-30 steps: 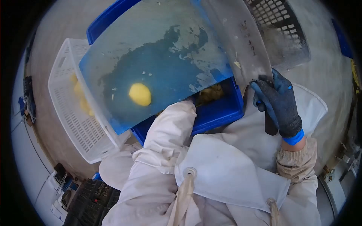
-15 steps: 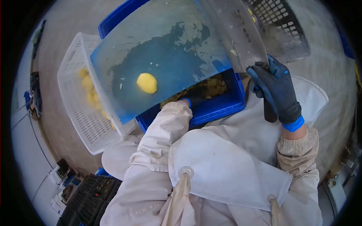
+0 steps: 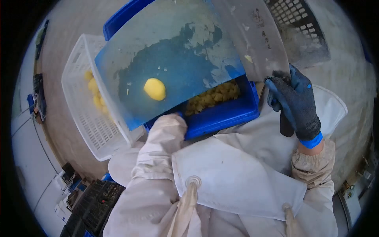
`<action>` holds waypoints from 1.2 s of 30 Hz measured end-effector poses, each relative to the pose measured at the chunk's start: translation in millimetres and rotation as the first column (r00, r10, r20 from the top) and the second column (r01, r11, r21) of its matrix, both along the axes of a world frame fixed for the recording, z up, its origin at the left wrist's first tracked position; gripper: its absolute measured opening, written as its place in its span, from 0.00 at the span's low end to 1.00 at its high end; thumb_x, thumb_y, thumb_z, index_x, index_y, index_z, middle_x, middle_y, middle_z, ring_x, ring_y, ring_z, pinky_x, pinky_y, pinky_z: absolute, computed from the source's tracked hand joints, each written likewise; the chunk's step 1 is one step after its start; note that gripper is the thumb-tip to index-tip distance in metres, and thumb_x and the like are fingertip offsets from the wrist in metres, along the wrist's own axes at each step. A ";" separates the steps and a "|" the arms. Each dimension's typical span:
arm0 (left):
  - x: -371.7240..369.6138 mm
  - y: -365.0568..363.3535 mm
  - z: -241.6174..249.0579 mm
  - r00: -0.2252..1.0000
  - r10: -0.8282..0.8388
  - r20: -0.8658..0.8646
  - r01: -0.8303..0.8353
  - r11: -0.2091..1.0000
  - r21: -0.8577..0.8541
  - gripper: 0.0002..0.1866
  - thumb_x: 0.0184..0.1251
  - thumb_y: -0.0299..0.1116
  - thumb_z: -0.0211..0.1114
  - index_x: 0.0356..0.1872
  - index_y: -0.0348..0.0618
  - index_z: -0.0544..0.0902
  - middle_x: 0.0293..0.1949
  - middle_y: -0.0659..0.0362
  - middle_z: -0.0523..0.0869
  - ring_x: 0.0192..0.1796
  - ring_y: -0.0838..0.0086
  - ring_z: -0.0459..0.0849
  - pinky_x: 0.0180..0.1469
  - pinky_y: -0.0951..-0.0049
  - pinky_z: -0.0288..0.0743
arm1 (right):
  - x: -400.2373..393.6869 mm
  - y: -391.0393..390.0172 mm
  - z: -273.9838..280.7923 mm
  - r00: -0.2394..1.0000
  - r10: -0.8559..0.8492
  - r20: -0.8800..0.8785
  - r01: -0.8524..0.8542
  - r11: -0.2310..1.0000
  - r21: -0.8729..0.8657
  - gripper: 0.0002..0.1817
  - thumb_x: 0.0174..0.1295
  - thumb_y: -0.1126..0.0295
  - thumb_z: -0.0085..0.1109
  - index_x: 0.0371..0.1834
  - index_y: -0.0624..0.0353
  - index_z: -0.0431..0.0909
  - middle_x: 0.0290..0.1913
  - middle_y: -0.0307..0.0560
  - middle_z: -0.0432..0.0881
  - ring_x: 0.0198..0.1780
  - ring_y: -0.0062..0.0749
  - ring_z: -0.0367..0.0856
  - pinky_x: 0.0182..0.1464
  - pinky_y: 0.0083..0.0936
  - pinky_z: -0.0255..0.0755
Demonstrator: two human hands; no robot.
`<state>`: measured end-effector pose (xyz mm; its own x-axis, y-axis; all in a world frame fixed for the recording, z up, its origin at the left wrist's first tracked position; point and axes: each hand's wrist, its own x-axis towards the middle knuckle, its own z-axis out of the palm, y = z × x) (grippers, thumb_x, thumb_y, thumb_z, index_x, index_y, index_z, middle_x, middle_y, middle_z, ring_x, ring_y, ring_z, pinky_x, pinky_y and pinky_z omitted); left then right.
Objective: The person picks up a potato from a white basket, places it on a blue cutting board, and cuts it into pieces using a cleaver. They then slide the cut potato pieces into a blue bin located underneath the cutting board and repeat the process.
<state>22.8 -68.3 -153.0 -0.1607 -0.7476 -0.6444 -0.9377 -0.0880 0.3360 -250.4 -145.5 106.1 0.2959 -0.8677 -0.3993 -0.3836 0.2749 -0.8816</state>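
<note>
My right hand (image 3: 295,94), in a dark glove with a blue cuff, is closed round the handle of a large cleaver (image 3: 258,39). Its broad blade points up and away beside the board. A peeled yellow potato (image 3: 154,89) lies on the blue cutting board (image 3: 177,63). Under the board's near edge, a blue bin (image 3: 225,121) holds cut potato pieces (image 3: 215,96). My left hand (image 3: 181,108) reaches into the bin beneath the board; only a bit of dark glove shows past the sleeve, and its fingers are hidden.
A white perforated crate (image 3: 85,130) with several peeled potatoes (image 3: 94,91) stands left of the board. At the upper right is a grey perforated crate (image 3: 304,47). Dark crates (image 3: 94,205) sit at the lower left. My white apron (image 3: 237,173) spreads below the bin.
My left hand has moved leftward in the bin, further under the board, uncovering more potato pieces. The cleaver and right hand have shifted slightly right. The potato stays in place.
</note>
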 end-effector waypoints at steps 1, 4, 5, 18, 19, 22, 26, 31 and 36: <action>-7.4 -5.5 -5.0 1.000 -0.006 -0.027 0.005 1.000 -0.030 0.19 0.64 0.38 0.54 0.54 0.42 0.76 0.52 0.50 0.80 0.53 0.58 0.78 0.55 0.61 0.70 | 5.0 -1.7 3.9 0.979 -0.180 0.099 0.161 0.972 0.171 0.13 0.61 0.71 0.57 0.46 0.68 0.74 0.28 0.43 0.78 0.25 0.19 0.75 0.27 0.18 0.72; -22.7 -7.2 -12.8 0.995 -0.035 -0.098 0.024 0.993 -0.113 0.19 0.65 0.37 0.54 0.54 0.41 0.76 0.51 0.51 0.80 0.52 0.59 0.78 0.55 0.62 0.70 | 6.9 -6.7 9.1 0.979 -0.139 0.148 0.106 0.973 0.207 0.12 0.61 0.71 0.57 0.43 0.67 0.74 0.28 0.43 0.77 0.25 0.19 0.75 0.26 0.18 0.72; -28.5 -13.2 -17.8 0.991 -0.046 -0.126 0.028 0.989 -0.147 0.19 0.66 0.37 0.54 0.55 0.41 0.76 0.51 0.51 0.80 0.51 0.59 0.79 0.55 0.62 0.71 | 8.1 -7.7 8.5 0.979 -0.139 0.147 0.108 0.974 0.200 0.12 0.61 0.71 0.57 0.43 0.67 0.74 0.28 0.43 0.77 0.25 0.19 0.75 0.26 0.18 0.72; 43.2 91.4 112.4 0.873 0.161 -0.460 -0.248 0.959 -0.135 0.19 0.71 0.37 0.52 0.57 0.38 0.74 0.48 0.56 0.81 0.48 0.68 0.80 0.54 0.66 0.72 | -7.8 -5.3 -22.4 1.000 -0.001 -0.002 0.001 0.988 -0.158 0.11 0.61 0.70 0.56 0.43 0.65 0.75 0.26 0.40 0.77 0.26 0.18 0.75 0.28 0.19 0.71; 46.9 92.8 154.6 0.724 0.490 -0.485 -0.401 0.872 0.282 0.19 0.72 0.38 0.53 0.57 0.37 0.74 0.48 0.58 0.80 0.47 0.73 0.79 0.53 0.70 0.73 | -8.5 -3.8 -23.2 0.999 0.007 -0.036 -0.014 0.981 -0.191 0.12 0.61 0.69 0.56 0.45 0.64 0.76 0.26 0.39 0.77 0.26 0.18 0.74 0.28 0.18 0.70; 68.7 107.8 209.8 0.420 0.629 -0.654 -0.695 0.686 0.214 0.20 0.71 0.39 0.54 0.58 0.39 0.74 0.48 0.58 0.81 0.48 0.77 0.79 0.50 0.75 0.74 | -1.8 10.3 -15.0 0.988 -0.081 0.132 0.091 0.993 -0.069 0.13 0.62 0.69 0.56 0.47 0.63 0.76 0.26 0.37 0.77 0.25 0.16 0.72 0.27 0.16 0.67; 99.4 105.2 222.1 0.469 0.570 -0.674 -0.832 0.542 -0.120 0.20 0.70 0.38 0.56 0.59 0.40 0.73 0.51 0.57 0.79 0.48 0.76 0.79 0.49 0.75 0.75 | 3.3 22.0 -11.8 0.994 -0.067 0.087 0.071 0.996 -0.053 0.14 0.63 0.68 0.56 0.49 0.62 0.76 0.27 0.35 0.78 0.25 0.15 0.70 0.26 0.15 0.65; 100.0 63.5 187.9 0.589 0.329 -0.738 -0.743 0.580 -0.335 0.26 0.65 0.39 0.62 0.62 0.42 0.70 0.57 0.51 0.76 0.54 0.69 0.78 0.53 0.70 0.74 | 26.0 42.9 5.8 0.992 -0.036 0.117 0.041 0.998 -0.038 0.14 0.62 0.69 0.56 0.49 0.61 0.75 0.32 0.38 0.78 0.29 0.16 0.72 0.29 0.15 0.67; 79.0 31.3 169.0 0.869 0.349 -0.351 -0.495 0.630 -0.598 0.28 0.57 0.42 0.65 0.59 0.48 0.73 0.53 0.47 0.75 0.51 0.58 0.78 0.56 0.63 0.72 | 57.1 59.3 4.9 0.993 0.059 0.099 -0.051 0.995 -0.081 0.17 0.62 0.68 0.56 0.52 0.66 0.74 0.36 0.43 0.80 0.32 0.20 0.74 0.35 0.19 0.72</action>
<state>101.8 -37.0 16.1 0.2223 -0.9742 0.0394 -0.7674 -0.1498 0.6235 -193.3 -86.3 111.0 0.3798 -0.8764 -0.2962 -0.3037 0.1843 -0.9348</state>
